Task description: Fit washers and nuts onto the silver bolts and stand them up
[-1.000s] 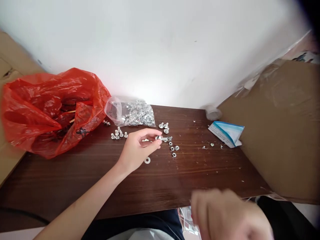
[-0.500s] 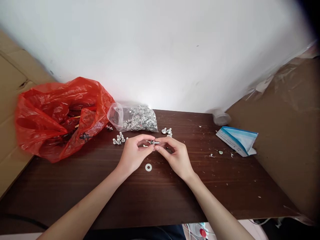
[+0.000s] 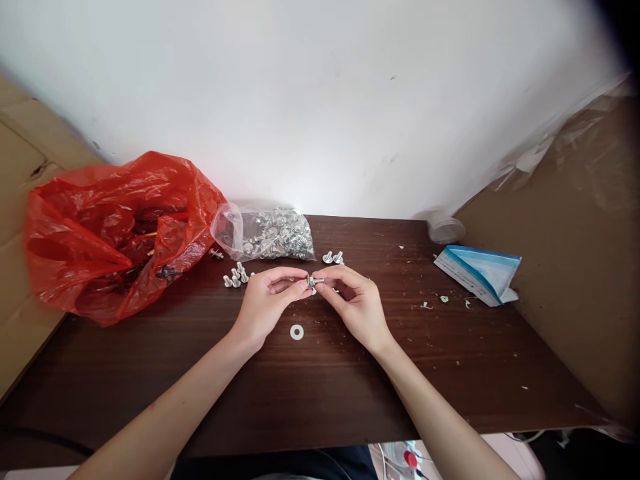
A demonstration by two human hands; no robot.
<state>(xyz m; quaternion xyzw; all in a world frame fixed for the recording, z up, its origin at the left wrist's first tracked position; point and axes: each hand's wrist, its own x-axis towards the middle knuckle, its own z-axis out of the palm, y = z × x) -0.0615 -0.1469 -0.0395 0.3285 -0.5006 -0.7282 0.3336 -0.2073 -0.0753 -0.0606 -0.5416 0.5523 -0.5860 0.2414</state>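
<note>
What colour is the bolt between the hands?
Silver; the bolt shows in the head view.

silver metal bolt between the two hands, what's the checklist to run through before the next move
1. Left hand pinches the silver metal bolt at one end: ok.
2. Right hand is at the bolt's other end: ok; firmness of its hold: cannot tell.
3. Fit of the small parts on the bolt: cannot tell, too small.
4. Pale flat ring washer lies apart from both hands on the dark brown wooden table: ok.
5. Clear plastic bag of silver hardware lies behind the hands, untouched: ok.
6. Small parts behind the right hand all visible: not ok, the hand hides that spot.
</note>
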